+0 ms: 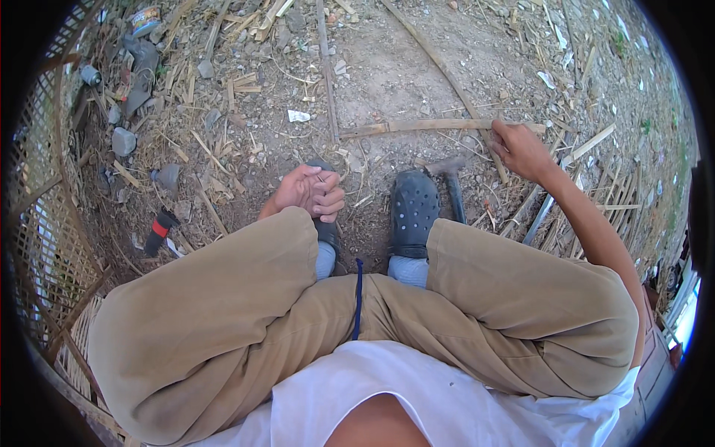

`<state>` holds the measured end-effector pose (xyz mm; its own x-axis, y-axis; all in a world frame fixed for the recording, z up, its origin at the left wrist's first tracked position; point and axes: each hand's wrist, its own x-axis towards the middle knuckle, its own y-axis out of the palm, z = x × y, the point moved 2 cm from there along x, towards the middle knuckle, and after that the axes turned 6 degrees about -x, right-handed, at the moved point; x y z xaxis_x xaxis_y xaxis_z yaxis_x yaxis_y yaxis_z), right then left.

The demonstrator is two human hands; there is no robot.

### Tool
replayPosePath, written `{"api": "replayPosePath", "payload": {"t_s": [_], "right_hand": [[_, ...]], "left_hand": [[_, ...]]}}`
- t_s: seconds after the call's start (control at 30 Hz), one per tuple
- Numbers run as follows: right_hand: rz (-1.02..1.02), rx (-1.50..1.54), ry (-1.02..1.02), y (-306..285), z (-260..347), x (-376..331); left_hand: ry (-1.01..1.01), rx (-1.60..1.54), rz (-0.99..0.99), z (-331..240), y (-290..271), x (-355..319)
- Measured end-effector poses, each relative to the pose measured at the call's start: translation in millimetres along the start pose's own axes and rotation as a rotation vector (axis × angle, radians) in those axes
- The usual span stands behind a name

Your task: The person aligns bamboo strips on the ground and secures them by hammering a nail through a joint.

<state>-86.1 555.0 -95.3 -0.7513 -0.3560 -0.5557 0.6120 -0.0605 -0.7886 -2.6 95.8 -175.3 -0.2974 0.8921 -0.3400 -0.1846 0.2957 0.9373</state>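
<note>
My right hand [521, 151] reaches forward on the right, its fingers closed on a flat bamboo strip [424, 125] near the strip's right end. There the strip meets a longer, slanting bamboo strip [436, 59]. Another upright strip [327, 71] touches its left end. My left hand [309, 194] hovers over my left shoe, palm partly up, fingers curled in; something thin and dark shows at the fingertips, too small to name. A hammer [455, 195] lies beside my right clog [412, 212], its head pointing away from me.
Woven bamboo lattice [56, 179] curves along the left edge. A black-and-red cylindrical object [159, 231] lies near my left knee. Stones [124, 141], bamboo scraps and litter cover the dirt. More split bamboo [614, 201] and a metal blade-like strip [539, 219] lie at right.
</note>
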Motion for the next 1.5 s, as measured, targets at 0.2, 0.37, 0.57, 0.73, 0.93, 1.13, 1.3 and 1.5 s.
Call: {"api": "replayPosePath", "payload": {"t_s": [0.2,0.37,0.57,0.73,0.93,1.13,1.3,1.5], "right_hand": [[-0.03,-0.157,-0.026,18,16,-9],[-0.109,-0.203,-0.12,7,37,10],[-0.164,-0.321,-0.196,-9,46,36],[0.011,-0.351,-0.162,-12,39,48],[0.126,-0.402,-0.18,-8,42,40],[0.319,-0.474,-0.106,11,27,20],[0.36,-0.461,-0.122,7,29,15],[0.179,-0.452,-0.185,1,40,12]], "left_hand": [[-0.03,0.023,0.022,-3,1,3],[-0.06,-0.024,0.024,-3,2,1],[-0.08,0.05,0.059,-3,2,3],[-0.074,0.036,0.066,-2,1,4],[-0.073,0.042,0.068,-1,1,2],[-0.086,0.066,0.088,-3,1,4],[-0.105,0.048,0.124,-3,-3,5],[-0.108,0.034,0.085,-4,2,4]]}}
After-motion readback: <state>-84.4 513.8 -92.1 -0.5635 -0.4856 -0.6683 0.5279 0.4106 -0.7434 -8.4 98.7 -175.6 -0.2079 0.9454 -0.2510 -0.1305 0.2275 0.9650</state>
